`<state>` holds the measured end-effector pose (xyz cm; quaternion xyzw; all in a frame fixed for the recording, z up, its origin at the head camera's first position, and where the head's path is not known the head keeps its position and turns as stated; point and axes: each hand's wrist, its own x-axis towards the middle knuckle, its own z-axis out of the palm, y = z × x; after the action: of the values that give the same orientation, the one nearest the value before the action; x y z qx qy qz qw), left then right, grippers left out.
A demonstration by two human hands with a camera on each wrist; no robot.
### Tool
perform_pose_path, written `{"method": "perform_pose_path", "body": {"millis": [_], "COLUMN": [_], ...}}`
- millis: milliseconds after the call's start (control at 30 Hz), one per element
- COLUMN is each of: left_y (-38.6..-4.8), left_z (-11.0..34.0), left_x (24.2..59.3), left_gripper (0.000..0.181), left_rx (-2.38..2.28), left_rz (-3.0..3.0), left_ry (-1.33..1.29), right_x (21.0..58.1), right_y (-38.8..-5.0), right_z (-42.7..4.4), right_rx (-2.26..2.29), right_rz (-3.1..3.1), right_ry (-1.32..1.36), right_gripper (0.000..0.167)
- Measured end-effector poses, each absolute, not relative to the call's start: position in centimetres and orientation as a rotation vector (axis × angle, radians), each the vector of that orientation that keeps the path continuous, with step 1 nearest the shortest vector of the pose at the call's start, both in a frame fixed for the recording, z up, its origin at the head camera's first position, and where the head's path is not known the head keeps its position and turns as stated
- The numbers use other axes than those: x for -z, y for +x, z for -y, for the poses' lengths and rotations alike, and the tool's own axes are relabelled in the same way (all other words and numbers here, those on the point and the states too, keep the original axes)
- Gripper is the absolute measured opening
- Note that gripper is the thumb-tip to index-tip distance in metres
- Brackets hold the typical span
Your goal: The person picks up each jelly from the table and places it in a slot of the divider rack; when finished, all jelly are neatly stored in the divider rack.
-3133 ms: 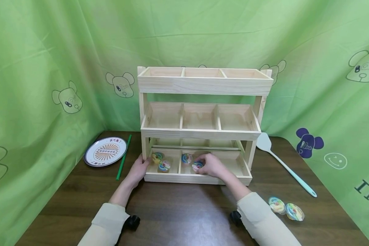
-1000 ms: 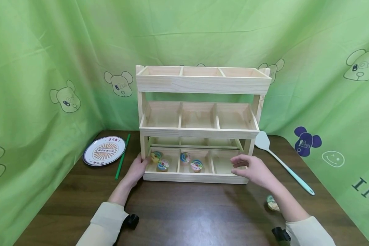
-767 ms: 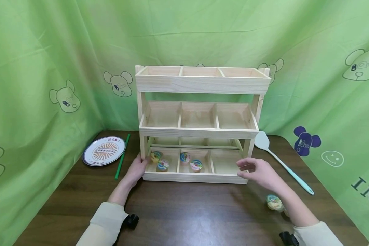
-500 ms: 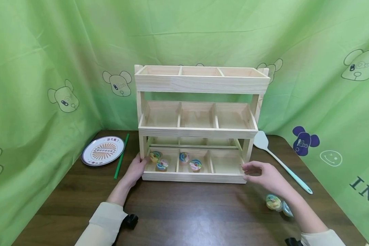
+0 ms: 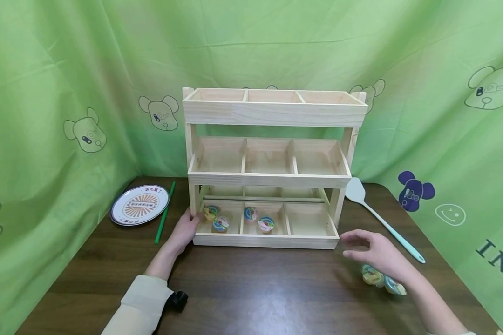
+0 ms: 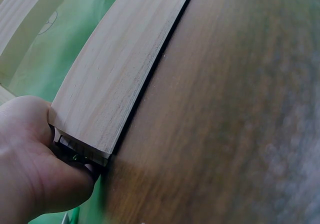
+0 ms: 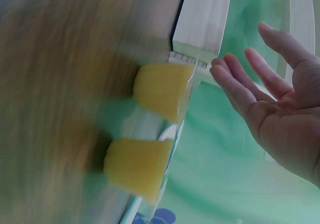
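Observation:
A three-tier wooden rack (image 5: 272, 180) stands upright on the table. My left hand (image 5: 186, 229) grips the left end of its bottom tray (image 5: 264, 241). Two jelly cups (image 5: 220, 224) sit in that tray's left compartment and two more jelly cups (image 5: 266, 225) in the middle one; its right compartment holds nothing. Off the tray's right front corner, my right hand (image 5: 375, 251) is in the air with loosely bent, parted fingers and nothing in it. Below it on the table are two jelly cups side by side, one nearer (image 7: 140, 166) and one farther (image 7: 162, 89) in the right wrist view.
A round patterned plate (image 5: 140, 205) lies on the left, with a green stick (image 5: 165, 212) beside it. To the right of the rack lies a spatula (image 5: 384, 220) with a pale blue handle. Green curtain (image 5: 251, 42) surrounds the table's back and sides.
My right hand has let go of a jelly cup in the middle compartment and moved right and toward me, out over the loose cups. The left hand has stayed on the rack.

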<state>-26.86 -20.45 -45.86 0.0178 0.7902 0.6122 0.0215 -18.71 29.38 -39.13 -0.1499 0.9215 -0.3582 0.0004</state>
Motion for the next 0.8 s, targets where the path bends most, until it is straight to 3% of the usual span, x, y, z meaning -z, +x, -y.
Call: {"method": "perform_pose_path", "body": {"millis": [800], "left_y": [-26.9], "left_z": [20.4], "left_x": [45.8], "left_gripper": [0.059], "left_rx": [-1.897], "left_rz": [-2.446], "left_ry": [0.038], "right_x": [40.5], "right_y": [-16.5], "right_z": [-32.7], "right_rx": [0.969], "right_rz": [-2.834], "right_ry": [-0.547], "right_gripper": [0.056]}}
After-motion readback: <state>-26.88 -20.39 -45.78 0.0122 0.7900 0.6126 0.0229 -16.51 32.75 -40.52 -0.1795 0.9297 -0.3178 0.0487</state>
